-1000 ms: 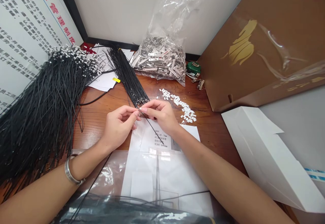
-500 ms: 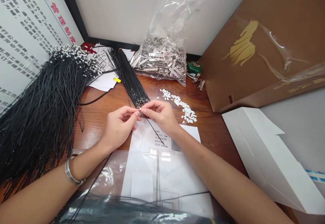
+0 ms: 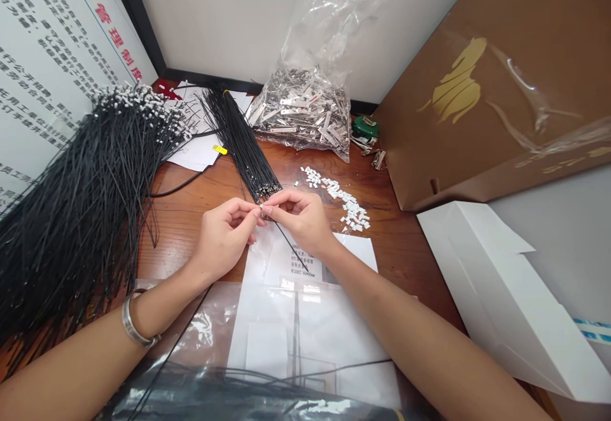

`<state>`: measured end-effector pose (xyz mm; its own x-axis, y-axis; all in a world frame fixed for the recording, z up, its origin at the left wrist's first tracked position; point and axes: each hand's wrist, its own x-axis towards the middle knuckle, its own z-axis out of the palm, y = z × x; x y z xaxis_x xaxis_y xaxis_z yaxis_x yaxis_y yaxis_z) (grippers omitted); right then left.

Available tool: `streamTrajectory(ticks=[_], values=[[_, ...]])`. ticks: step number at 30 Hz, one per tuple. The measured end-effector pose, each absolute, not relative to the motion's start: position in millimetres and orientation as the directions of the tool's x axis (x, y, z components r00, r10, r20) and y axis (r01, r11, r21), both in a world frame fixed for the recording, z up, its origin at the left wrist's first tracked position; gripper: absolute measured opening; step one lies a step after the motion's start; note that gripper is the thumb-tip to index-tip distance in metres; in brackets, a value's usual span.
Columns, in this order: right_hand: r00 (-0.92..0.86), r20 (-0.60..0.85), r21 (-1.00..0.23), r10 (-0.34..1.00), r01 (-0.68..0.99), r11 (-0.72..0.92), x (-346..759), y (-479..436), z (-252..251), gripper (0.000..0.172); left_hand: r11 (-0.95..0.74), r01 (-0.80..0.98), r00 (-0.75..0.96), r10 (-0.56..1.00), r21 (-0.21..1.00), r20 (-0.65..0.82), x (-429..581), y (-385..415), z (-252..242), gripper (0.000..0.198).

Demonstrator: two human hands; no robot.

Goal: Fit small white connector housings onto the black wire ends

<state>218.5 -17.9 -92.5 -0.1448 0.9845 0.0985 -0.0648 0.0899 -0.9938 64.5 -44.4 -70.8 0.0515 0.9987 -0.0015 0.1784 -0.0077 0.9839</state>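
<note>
My left hand (image 3: 224, 236) and my right hand (image 3: 301, 217) meet fingertip to fingertip above the wooden table (image 3: 191, 217). Both pinch the end of one thin black wire (image 3: 291, 249), which trails down across a white label sheet (image 3: 286, 258). A tiny piece sits at the pinch point; I cannot make it out. Just beyond the fingers lies a bundle of black wires (image 3: 243, 144) with metal tips. A scatter of small white connector housings (image 3: 341, 201) lies right of my right hand.
A big pile of black wires with white ends (image 3: 81, 198) fills the left side. A clear bag of metal clips (image 3: 305, 112) stands at the back. A brown cardboard box (image 3: 491, 83) and a white box (image 3: 506, 293) close off the right. Plastic bags (image 3: 267, 357) lie in front.
Both hands have stayed at the same spot, with only slight finger movement at the wire's end.
</note>
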Motion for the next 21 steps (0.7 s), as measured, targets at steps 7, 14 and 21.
streamTrajectory(ticks=[7, 14, 21], values=[[-0.145, 0.07, -0.988, 0.987, -0.149, 0.048, 218.1, -17.2, -92.9, 0.022, 0.039, 0.125, 0.04, 0.998, 0.991, -0.044, 66.3, -41.9, -68.2, 0.021], [-0.151, 0.019, -0.983, 0.988, -0.182, -0.009, 218.0, -17.8, -91.9, 0.027, 0.078, 0.078, 0.042, 0.996, 0.994, -0.081, 65.2, -41.5, -67.5, 0.022], [-0.155, 0.043, -0.987, 0.987, -0.16, 0.018, 218.6, -17.9, -93.1, 0.024, 0.071, 0.08, 0.039, 0.996, 0.994, -0.075, 65.0, -40.5, -67.2, 0.021]])
